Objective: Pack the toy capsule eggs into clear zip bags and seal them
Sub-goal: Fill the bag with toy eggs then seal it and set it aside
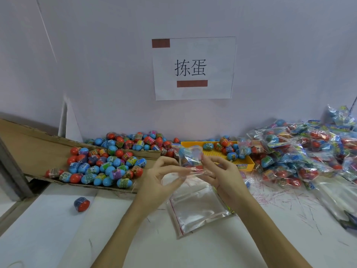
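Currently pinched along its lower edge between left hand (164, 171) and right hand (222, 171): clear zip bag (190, 159) of blurred capsule eggs, bulk standing above fingertips.

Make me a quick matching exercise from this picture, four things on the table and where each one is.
Things:
1. Held bag
2. Lone egg
3. Yellow tray
4. Empty bags

Places:
A. Flat under the wrists
B. Alone, near left
C. Pinched between both hands
D. Behind the right hand

Pairs: 1-C, 2-B, 3-D, 4-A. The left hand pinches too.
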The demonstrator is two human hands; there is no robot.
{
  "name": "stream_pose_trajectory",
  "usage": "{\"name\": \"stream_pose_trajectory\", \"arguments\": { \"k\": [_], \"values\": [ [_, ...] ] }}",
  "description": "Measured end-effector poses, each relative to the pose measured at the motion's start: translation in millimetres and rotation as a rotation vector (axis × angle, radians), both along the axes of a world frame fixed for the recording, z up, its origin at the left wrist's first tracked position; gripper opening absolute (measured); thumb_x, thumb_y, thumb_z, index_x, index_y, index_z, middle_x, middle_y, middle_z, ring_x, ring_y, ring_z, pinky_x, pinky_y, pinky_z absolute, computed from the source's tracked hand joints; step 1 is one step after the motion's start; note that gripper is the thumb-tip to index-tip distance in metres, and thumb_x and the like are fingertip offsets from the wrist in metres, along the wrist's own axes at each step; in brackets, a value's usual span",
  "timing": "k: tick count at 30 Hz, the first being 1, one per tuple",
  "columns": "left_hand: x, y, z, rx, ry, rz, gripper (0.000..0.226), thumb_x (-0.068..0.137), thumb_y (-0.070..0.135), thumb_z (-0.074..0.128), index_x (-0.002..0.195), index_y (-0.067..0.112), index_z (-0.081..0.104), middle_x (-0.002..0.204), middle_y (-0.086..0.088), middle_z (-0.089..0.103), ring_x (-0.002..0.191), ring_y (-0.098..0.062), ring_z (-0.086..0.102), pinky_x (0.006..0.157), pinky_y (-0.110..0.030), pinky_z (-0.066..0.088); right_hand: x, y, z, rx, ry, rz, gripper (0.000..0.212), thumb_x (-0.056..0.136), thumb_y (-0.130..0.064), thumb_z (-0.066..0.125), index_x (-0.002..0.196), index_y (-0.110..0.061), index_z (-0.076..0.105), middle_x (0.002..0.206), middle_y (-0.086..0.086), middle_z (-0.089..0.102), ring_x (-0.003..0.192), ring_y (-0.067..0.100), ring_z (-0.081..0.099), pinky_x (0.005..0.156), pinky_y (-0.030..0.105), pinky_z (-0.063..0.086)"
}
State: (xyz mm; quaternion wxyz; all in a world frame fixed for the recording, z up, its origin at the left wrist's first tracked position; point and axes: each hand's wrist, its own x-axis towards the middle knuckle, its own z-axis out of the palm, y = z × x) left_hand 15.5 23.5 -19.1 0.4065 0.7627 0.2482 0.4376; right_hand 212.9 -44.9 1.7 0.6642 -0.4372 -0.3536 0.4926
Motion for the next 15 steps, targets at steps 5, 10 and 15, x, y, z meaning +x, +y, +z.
{"name": "stream_pose_trajectory", "arguments": {
  "k": [5, 10, 15],
  "values": [
    [2, -1, 0, -0.261, -0.175, 0.110, 0.021, 0.084, 0.027, 0.064, 0.102, 0.017, 0.066, 0.115, -0.002, 0.063, 0.116, -0.022, 0.063, 0.101, -0.045, 0.054, 1, 1, -1, 0.010, -0.170, -0.077, 0.045, 0.084, -0.022, 0.082, 0.125, -0.023, 0.062, 0.102, 0.009, 0.077, 0.095, 0.027, 0.076, 0.078, 0.031, 0.061],
    [3, 4, 1, -0.501, -0.158, 0.228, 0.054, 0.079, 0.068, 0.069, 0.121, 0.034, 0.067, 0.106, 0.020, 0.075, 0.104, -0.004, 0.070, 0.086, -0.028, 0.056, -4, -2, 1, 0.013, -0.369, 0.070, 0.021, 0.085, -0.031, 0.079, 0.103, -0.020, 0.079, 0.099, 0.007, 0.079, 0.095, 0.025, 0.074, 0.082, 0.028, 0.059],
    [5, 1, 0, -0.273, -0.156, 0.305, 0.036, 0.086, 0.051, 0.071, 0.080, 0.015, 0.076, 0.075, -0.014, 0.070, 0.071, -0.026, 0.067, 0.069, -0.041, 0.056, -11, -3, 1, -0.019, -0.290, 0.008, 0.021, 0.091, -0.033, 0.072, 0.092, -0.015, 0.083, 0.094, 0.009, 0.079, 0.085, 0.019, 0.073, 0.078, 0.025, 0.059]
  ]
}}
